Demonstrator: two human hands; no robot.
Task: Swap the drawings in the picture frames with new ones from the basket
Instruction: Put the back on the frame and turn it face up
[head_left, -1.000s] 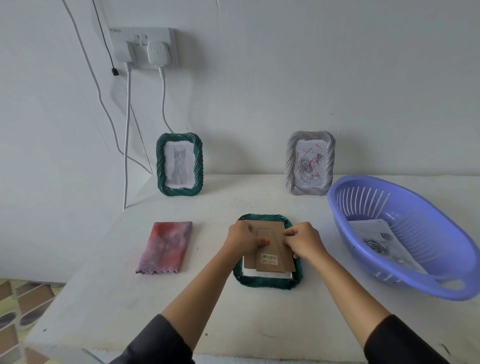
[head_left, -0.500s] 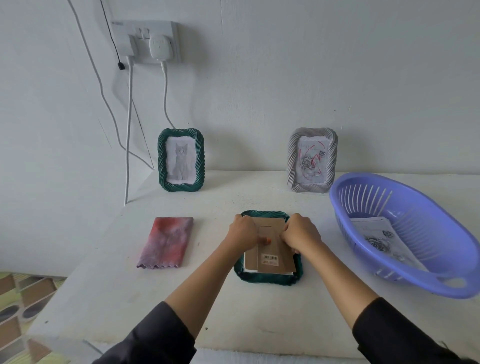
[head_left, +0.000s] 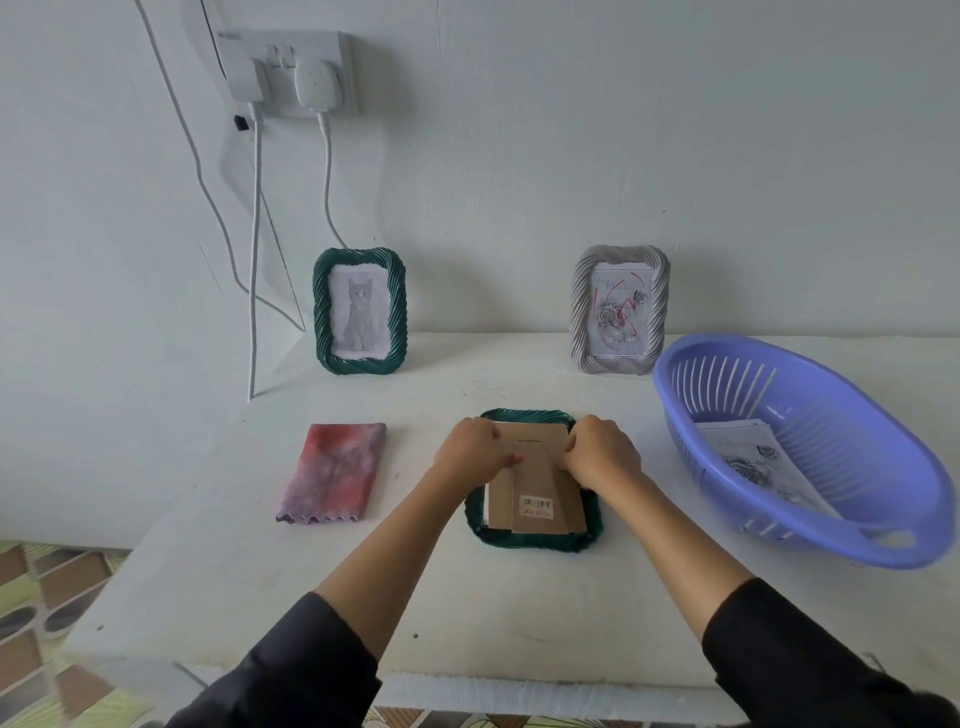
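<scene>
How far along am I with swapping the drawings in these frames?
Done: nothing clearly; the upright green frame and grey frame are filled. In hand: left hand and right hand grip the cardboard back of the face-down frame. Left: drawings lie in the basket.

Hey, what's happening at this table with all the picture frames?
A person is working on a dark green frame lying face down on the white table. The left hand and right hand grip the upper edges of its cardboard backing. Two more frames stand against the wall: a green cat frame and a grey frame. Spare drawings wait in the purple basket; a folded cloth lies nearby.
</scene>
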